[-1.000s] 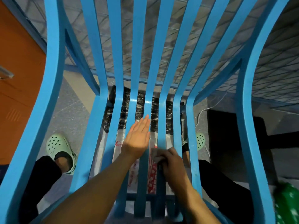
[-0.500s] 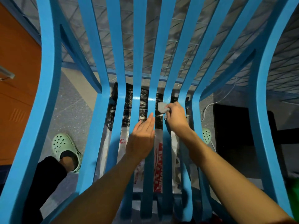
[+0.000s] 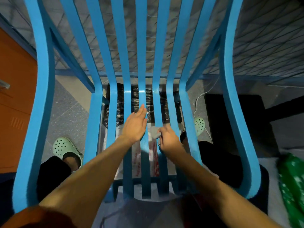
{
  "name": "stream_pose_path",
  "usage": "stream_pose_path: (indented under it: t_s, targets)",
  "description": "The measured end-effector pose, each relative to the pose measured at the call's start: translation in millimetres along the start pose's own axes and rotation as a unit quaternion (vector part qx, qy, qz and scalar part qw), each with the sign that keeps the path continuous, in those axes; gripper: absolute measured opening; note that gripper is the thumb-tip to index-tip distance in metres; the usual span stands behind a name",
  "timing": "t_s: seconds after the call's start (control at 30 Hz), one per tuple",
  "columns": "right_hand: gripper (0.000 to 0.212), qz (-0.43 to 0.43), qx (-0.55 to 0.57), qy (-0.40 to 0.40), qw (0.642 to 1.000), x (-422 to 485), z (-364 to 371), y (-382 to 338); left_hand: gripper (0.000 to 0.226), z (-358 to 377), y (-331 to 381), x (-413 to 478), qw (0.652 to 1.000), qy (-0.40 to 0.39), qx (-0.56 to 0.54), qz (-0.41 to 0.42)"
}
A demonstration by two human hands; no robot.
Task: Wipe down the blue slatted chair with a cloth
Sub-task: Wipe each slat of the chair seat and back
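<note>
Red print on the bag [image 3: 136, 160] is unreadable.

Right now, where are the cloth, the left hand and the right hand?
cloth [image 3: 153, 132], head view, grey wad showing beside the knuckles.
left hand [image 3: 134, 126], head view, back of the hand.
right hand [image 3: 169, 141], head view, back of the hand.

indoor room: speckled floor [image 3: 69, 112], orange cabinet [image 3: 14, 96].
</note>
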State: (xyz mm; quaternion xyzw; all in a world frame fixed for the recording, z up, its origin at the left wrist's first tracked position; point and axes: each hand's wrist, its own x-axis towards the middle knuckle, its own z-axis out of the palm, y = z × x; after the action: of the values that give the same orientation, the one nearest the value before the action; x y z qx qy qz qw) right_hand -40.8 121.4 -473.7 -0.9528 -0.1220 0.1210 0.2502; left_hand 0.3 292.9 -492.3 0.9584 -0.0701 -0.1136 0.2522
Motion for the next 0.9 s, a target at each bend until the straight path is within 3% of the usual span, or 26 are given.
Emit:
stream_pose_path:
  t_s: [0.2, 0.3, 0.43, 0.53, 0.73, 0.9]
  targets:
    - [0.016, 0.023, 0.017, -0.015, 0.999, -109, 10, -13, 0.056, 0, 8, -29, 0.995, -0.093, 0.04, 0.002]
    - [0.017, 0.021, 0.011, -0.062, 0.998, -138, 8, -21, 0.057, -2, 13, -36, 0.993, -0.101, 0.057, -0.005]
    - [0.017, 0.015, 0.028, -0.058, 0.998, -148, 10, -16, 0.057, -7, 17, -41, 0.992, -0.109, 0.064, -0.004]
    - [0.012, 0.012, 0.045, -0.067, 0.997, -131, 7, -13, 0.055, -7, 15, -43, 0.995, -0.086, 0.049, 0.002]
    - [0.03, 0.005, -0.035, -0.087, 0.996, -43, -9, -12, 0.052, -6, 6, -26, 0.999, -0.038, 0.016, 0.007]
    - [0.027, -0.001, -0.063, -0.039, 0.997, 44, -19, 2, 0.054, -7, -6, 14, 0.999, -0.015, 0.03, 0.022]
